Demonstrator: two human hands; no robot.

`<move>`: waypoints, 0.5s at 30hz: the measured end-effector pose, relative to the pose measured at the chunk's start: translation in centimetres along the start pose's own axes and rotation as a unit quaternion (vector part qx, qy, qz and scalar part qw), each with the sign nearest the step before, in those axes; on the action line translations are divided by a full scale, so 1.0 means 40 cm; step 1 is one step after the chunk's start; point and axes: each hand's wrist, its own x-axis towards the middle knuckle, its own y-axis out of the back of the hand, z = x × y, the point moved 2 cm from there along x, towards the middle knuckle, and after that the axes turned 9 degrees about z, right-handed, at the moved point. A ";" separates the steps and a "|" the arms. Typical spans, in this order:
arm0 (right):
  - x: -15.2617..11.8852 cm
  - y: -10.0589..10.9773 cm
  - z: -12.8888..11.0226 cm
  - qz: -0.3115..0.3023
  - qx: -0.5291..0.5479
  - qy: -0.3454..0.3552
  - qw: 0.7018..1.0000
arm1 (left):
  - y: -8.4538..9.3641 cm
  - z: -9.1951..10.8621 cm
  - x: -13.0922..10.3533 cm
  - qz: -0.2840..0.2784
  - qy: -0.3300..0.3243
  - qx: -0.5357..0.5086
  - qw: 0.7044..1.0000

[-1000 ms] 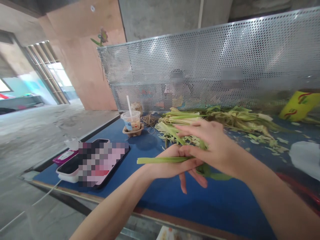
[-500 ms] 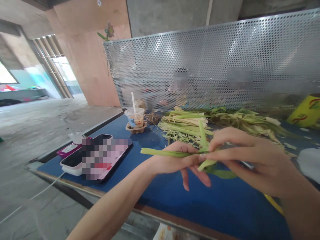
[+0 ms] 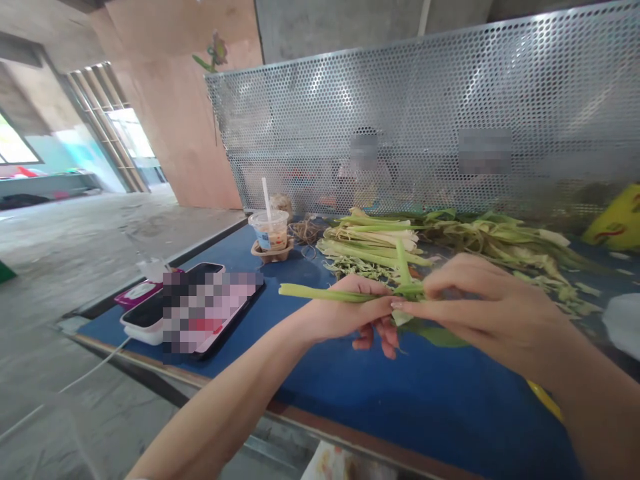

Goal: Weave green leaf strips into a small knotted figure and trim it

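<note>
Folded green leaf strips (image 3: 320,293) are held above the blue tabletop (image 3: 440,407). My left hand (image 3: 345,317) pinches them between thumb and fingers, with one strip's end lying out to the left over the wrist. A second strip (image 3: 403,263) stands up from the crossing. At that crossing my right hand (image 3: 493,300) meets the left, its fingers closed on the strips, and the contact is partly hidden. Below the right fingers hangs a broader green leaf (image 3: 437,335). Just behind the hands lie pale green stalks (image 3: 370,250) in a bundle.
A perforated metal panel (image 3: 300,120) borders the table's far side. Loose leaves (image 3: 495,243) lie along it. On the left are a lidded cup with straw (image 3: 270,233), a phone (image 3: 173,297) and a larger screen device (image 3: 227,313). A yellow bag (image 3: 615,217) is at right.
Both hands stay together at the strips. My left fingers have curled in beneath them, and my right fingers have shifted slightly left at the crossing. The view has tilted a little.
</note>
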 end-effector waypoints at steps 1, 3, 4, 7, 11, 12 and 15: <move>0.000 -0.002 -0.001 0.005 -0.009 0.009 1.000 | 0.000 0.001 0.000 0.012 0.006 0.002 1.000; 0.002 -0.005 -0.004 0.009 -0.020 0.022 1.000 | 0.000 0.002 0.000 0.028 0.013 0.005 1.000; 0.003 -0.006 -0.005 0.007 -0.021 0.024 0.999 | 0.000 0.002 0.000 0.030 0.015 0.007 0.999; 0.005 -0.008 -0.009 -0.009 -0.004 0.017 1.000 | 0.003 0.001 0.001 0.036 0.011 0.021 0.999; 0.004 -0.010 -0.012 -0.031 0.024 -0.025 0.999 | 0.010 -0.003 0.003 0.048 0.007 0.051 0.998; 0.004 -0.010 -0.013 -0.035 0.029 -0.038 0.998 | 0.011 -0.004 0.004 0.048 0.008 0.059 0.997; 0.006 -0.012 -0.014 -0.041 0.038 -0.061 0.997 | 0.014 -0.007 0.004 0.048 0.010 0.092 0.995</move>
